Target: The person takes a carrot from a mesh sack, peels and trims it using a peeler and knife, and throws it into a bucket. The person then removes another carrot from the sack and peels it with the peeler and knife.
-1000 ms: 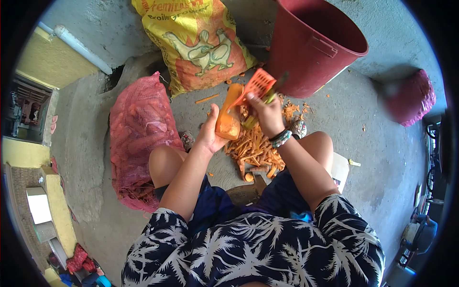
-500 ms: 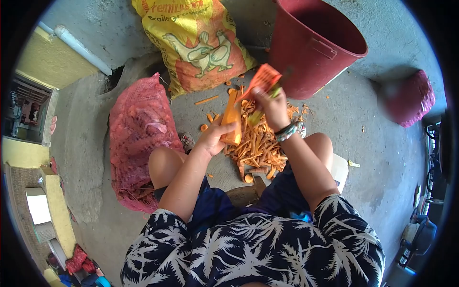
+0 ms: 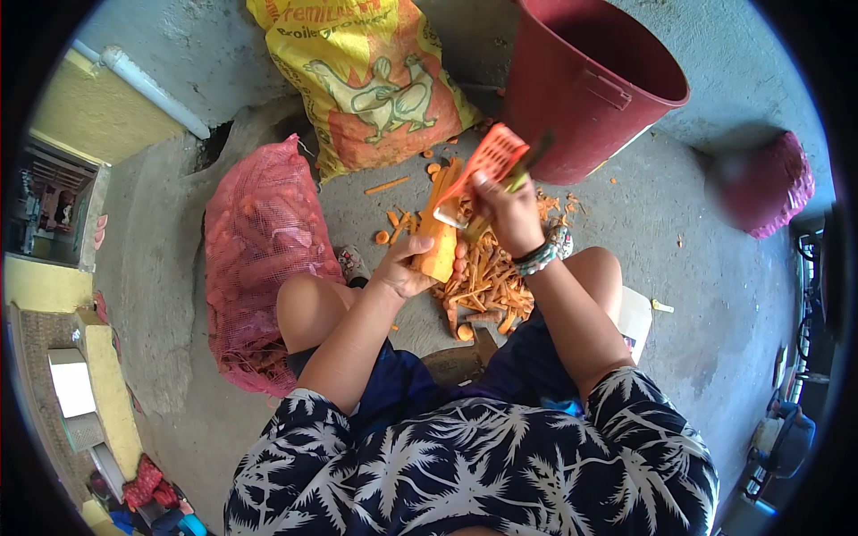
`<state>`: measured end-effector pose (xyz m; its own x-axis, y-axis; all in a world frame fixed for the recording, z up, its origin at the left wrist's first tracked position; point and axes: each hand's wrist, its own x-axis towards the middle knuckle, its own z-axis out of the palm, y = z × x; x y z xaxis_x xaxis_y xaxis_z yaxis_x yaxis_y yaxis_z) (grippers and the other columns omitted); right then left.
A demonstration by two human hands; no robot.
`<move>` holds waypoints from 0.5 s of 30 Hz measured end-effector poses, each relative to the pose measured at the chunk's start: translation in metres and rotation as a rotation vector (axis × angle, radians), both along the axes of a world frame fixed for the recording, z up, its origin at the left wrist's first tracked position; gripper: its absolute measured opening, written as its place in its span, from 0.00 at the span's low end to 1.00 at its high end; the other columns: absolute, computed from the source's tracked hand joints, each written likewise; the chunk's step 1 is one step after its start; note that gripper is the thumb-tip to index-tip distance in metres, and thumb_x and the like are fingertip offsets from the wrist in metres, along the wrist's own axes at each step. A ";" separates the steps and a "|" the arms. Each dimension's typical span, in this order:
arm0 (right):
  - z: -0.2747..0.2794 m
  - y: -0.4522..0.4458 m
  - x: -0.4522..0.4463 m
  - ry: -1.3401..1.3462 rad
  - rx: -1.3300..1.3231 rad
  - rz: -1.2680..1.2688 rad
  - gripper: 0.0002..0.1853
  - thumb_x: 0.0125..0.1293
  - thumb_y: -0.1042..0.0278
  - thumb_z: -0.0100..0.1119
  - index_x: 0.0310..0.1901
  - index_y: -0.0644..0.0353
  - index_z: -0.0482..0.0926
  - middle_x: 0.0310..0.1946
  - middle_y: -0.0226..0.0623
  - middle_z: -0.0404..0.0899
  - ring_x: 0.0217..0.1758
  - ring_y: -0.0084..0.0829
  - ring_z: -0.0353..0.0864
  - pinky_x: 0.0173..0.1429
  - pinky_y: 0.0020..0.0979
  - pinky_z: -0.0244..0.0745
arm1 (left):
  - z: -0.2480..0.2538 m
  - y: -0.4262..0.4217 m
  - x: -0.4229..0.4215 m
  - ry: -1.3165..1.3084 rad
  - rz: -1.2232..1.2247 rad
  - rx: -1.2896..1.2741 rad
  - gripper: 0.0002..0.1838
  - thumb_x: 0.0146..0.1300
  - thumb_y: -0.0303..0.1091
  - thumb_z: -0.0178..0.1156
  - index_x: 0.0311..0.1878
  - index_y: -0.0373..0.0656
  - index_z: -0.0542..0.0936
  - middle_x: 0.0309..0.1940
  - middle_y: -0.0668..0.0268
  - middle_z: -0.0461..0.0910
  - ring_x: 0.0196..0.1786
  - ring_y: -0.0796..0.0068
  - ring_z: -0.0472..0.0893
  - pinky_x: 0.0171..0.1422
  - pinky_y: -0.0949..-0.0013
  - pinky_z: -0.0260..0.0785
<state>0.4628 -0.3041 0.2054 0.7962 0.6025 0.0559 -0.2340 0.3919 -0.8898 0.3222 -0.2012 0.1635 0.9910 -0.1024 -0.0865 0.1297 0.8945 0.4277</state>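
My left hand (image 3: 405,268) is wrapped round the lower end of a thick orange carrot (image 3: 437,256). In my right hand (image 3: 508,212) is an orange-red slotted peeler (image 3: 497,156), its lower edge against the upper part of the carrot. A blurred long green-and-dark object, perhaps a knife (image 3: 534,156), is also in the right hand. Below both hands, a heap of orange peelings and carrot pieces (image 3: 485,286) lies on the floor.
A red mesh sack (image 3: 264,250) of carrots lies left of my legs. Beyond my hands stand a yellow printed sack (image 3: 380,98) and a large red bin (image 3: 572,98). Another pinkish-red sack (image 3: 776,188) sits at the right wall. Carrot slices (image 3: 382,237) are on the floor.
My left hand has closed round the carrot, which has turned and come slightly nearer to my body. My right hand with the peeler has shifted along it, a little to the right.
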 end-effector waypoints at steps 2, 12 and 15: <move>-0.007 0.006 0.005 -0.040 0.011 -0.015 0.08 0.58 0.70 0.61 0.37 0.58 0.73 0.30 0.29 0.77 0.24 0.16 0.73 0.22 0.18 0.68 | 0.000 -0.003 0.002 -0.026 -0.069 -0.070 0.29 0.48 0.41 0.63 0.51 0.37 0.67 0.36 0.58 0.74 0.38 0.66 0.78 0.42 0.64 0.74; -0.009 -0.015 0.051 0.042 0.072 -0.315 0.05 0.59 0.72 0.58 0.34 0.58 0.72 0.23 0.32 0.77 0.16 0.16 0.69 0.17 0.18 0.63 | -0.009 0.001 -0.002 0.194 0.217 1.061 0.35 0.37 0.32 0.70 0.53 0.39 0.68 0.38 0.66 0.74 0.41 0.74 0.74 0.48 0.72 0.66; -0.004 -0.002 0.009 -0.091 -0.056 -0.149 0.08 0.57 0.70 0.61 0.35 0.57 0.72 0.25 0.28 0.77 0.17 0.14 0.69 0.18 0.17 0.64 | -0.006 0.002 0.004 0.147 0.283 1.145 0.36 0.37 0.32 0.71 0.53 0.38 0.68 0.40 0.66 0.74 0.42 0.74 0.74 0.49 0.71 0.66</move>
